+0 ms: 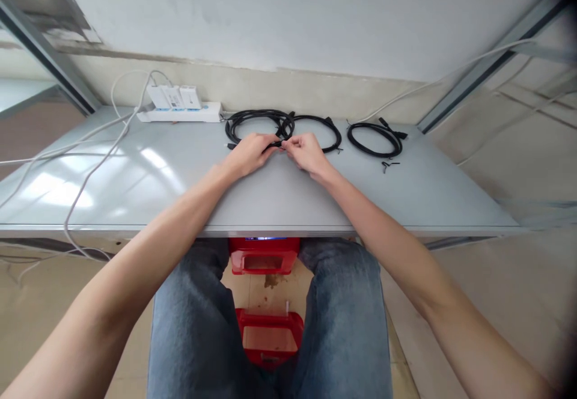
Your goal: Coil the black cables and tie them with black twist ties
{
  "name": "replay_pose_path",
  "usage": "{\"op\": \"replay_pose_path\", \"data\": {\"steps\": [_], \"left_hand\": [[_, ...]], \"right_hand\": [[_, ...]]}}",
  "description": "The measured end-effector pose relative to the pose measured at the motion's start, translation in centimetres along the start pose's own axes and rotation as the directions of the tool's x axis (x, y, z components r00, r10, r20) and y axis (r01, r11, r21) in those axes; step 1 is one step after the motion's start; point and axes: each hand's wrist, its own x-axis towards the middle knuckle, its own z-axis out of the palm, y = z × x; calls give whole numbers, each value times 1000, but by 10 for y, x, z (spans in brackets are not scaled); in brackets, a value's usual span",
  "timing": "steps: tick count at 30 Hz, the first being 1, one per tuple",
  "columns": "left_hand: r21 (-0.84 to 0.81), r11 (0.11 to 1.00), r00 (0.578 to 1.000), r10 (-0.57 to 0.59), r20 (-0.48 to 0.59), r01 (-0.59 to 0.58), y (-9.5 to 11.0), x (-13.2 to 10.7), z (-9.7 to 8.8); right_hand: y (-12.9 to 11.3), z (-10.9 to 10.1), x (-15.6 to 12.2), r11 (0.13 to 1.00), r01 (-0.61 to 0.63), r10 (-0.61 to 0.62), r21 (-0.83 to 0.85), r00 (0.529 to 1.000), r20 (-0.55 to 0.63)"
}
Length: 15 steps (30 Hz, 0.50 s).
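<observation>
Black cable (pixel 259 112) — adapter print (pixel 175 95) illegible

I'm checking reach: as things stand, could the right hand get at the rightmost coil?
Probably yes: the rightmost coil lies on the table, and the middle coil, partly between, lies flat. The right hand would first have to free its fingers from the cable.
</observation>
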Motion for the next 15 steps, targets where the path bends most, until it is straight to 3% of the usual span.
{"op": "replay_pose_path", "data": {"steps": [3, 8, 15], "left_hand": [[2, 1000, 1000, -2, -6, 2, 0, 0, -1], [33, 999, 1000, 4, -22, -3, 2, 0, -2], [127, 991, 993, 62, -101, -49, 6, 1, 0]], "right_hand": [[-9, 0, -5, 976, -129, 119, 178, 991, 67], [-13, -6, -2, 901, -264, 210, 345, 960, 184], [-10, -16, 9, 701, -446, 317, 556, 894, 318]]}}
